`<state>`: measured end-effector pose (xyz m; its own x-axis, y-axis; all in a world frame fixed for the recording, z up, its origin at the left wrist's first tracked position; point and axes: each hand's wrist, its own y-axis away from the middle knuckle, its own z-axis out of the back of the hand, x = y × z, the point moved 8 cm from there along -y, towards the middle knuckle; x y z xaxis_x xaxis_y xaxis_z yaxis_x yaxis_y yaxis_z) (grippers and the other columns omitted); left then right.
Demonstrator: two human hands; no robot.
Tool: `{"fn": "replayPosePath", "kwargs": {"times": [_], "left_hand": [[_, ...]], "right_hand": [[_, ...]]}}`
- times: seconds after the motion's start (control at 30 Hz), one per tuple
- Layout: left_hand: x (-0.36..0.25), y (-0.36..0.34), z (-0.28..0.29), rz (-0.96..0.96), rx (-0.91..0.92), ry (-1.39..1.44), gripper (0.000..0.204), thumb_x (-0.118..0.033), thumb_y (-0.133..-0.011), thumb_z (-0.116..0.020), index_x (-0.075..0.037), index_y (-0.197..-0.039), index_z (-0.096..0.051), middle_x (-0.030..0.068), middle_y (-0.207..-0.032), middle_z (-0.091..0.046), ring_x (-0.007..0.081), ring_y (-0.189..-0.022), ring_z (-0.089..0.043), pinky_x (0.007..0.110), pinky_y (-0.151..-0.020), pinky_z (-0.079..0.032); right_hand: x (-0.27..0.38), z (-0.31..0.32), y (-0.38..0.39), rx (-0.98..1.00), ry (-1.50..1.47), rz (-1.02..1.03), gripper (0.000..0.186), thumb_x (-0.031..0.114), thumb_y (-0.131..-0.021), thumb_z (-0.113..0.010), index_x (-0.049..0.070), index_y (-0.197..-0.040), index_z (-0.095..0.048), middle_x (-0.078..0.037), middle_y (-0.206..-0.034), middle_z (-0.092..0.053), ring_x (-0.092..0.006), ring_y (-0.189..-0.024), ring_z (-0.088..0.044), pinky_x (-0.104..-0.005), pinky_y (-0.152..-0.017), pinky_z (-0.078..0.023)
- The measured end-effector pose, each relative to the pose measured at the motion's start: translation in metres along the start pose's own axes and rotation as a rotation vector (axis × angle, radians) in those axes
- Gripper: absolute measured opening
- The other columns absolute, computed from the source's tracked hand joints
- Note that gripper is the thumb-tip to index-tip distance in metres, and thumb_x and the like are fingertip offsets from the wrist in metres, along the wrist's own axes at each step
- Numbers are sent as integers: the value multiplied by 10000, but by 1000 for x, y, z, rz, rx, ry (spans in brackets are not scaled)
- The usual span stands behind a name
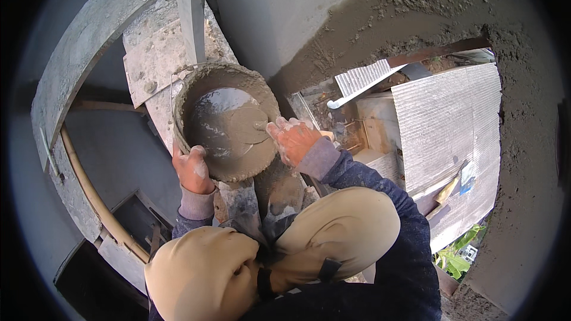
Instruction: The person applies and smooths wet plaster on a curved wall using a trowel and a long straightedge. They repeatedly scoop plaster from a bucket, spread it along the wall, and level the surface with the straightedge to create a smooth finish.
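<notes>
1. The trowel (256,133) dips into the mortar (217,139), its blade at nine o'clock from your right grip (294,141), long axis running roughly nine to three.
2. That nearer grip is closed round the handle, back of hand up, forearm toward four o'clock.
3. Your left grip (195,170) holds the bucket (263,86) at seven o'clock on its rim, forearm toward six.

The person's left hand (196,171) is gripping, thumb (197,153) uppermost; the right hand (294,141) is curling closed, its forearm (351,171) slanting inward.
</notes>
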<state>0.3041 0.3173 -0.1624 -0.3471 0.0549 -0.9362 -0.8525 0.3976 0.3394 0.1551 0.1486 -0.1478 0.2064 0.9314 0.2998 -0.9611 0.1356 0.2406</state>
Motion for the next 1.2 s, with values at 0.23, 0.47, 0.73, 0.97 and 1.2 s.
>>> {"fn": "replayPosePath", "kwargs": {"times": [0.23,0.47,0.73,0.97,1.2], "left_hand": [[11,0,9,-96,-23,-42,518,-8,-719,-436,37,-1230,-507,18,-922,-572,90,-700,-492,206,-640,-422],[5,2,14,-38,9,-2,559,15,-716,-452,47,-1274,-475,30,-967,-562,110,-782,-497,213,-706,-421],[31,2,12,134,8,21,678,-11,-750,-517,62,-1395,-318,64,-955,-533,109,-748,-485,220,-664,-423],[39,5,20,89,0,-54,753,-44,-770,-546,91,-1432,-215,49,-862,-498,106,-723,-484,215,-652,-425],[45,2,26,-177,188,-254,756,-36,-761,-556,130,-1413,-214,-11,-745,-474,73,-655,-458,199,-598,-403]], "right_hand": [[-13,-16,26,46,-481,-61,475,292,-822,-620,8,-1197,-548,-207,-1089,-623,-381,-946,-614,-431,-823,-491],[-39,77,91,-37,-380,-178,342,217,-803,-660,0,-1063,-613,-165,-1040,-634,-365,-906,-617,-413,-787,-499],[-150,157,177,75,-761,-823,365,324,-889,-631,25,-1097,-615,-18,-754,-579,-48,-570,-502,-204,-457,-382],[-131,259,190,-344,-512,-643,362,311,-940,-565,3,-1128,-596,22,-688,-500,-29,-513,-426,-194,-438,-343],[-55,153,109,-95,-340,-337,313,121,-793,-648,-30,-1062,-595,-211,-935,-639,-357,-844,-632,-379,-761,-489]]}}
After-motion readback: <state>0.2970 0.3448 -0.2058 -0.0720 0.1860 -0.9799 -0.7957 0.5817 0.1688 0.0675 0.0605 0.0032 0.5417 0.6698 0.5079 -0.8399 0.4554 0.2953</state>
